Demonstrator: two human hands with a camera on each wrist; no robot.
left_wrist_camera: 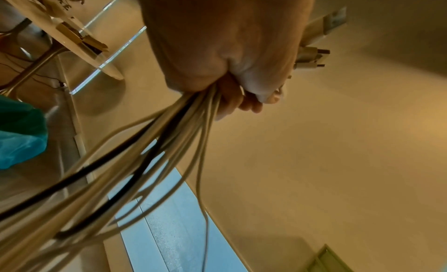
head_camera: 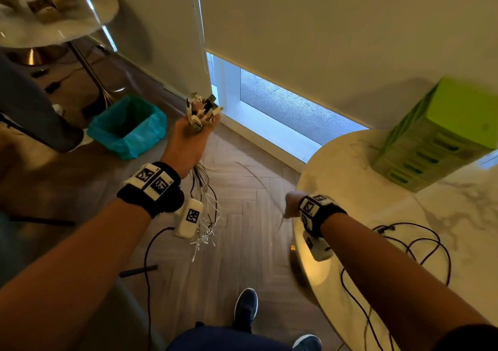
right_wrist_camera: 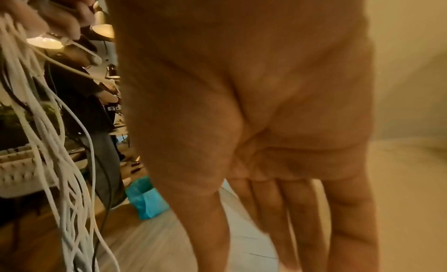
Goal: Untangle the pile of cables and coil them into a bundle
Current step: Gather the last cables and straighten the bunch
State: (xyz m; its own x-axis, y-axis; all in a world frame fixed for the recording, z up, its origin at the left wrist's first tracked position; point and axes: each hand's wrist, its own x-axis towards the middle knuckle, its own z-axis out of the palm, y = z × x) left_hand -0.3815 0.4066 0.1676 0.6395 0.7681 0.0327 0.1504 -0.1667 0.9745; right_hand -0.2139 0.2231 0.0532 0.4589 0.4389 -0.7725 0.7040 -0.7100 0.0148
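Observation:
My left hand (head_camera: 195,132) is raised over the floor and grips a bundle of white and black cables (head_camera: 204,208) near their plug ends (head_camera: 203,108), which stick up above the fist. The strands hang down below the wrist. In the left wrist view the fist (left_wrist_camera: 229,65) closes round the cables (left_wrist_camera: 154,151), with USB plugs (left_wrist_camera: 314,46) poking out. My right hand (head_camera: 291,205) hangs at the edge of the marble table; in the right wrist view its fingers (right_wrist_camera: 290,218) point down, straight and empty, with the white cables (right_wrist_camera: 60,161) to its left. A dark cable (head_camera: 420,245) lies looped on the table.
A round marble table (head_camera: 404,189) with a green drawer box (head_camera: 436,135) stands at right. A bin with a teal bag (head_camera: 126,127) sits on the wooden floor at left, near another table (head_camera: 54,24) and a chair. My shoes (head_camera: 245,307) are below. A black cable (head_camera: 147,270) trails on the floor.

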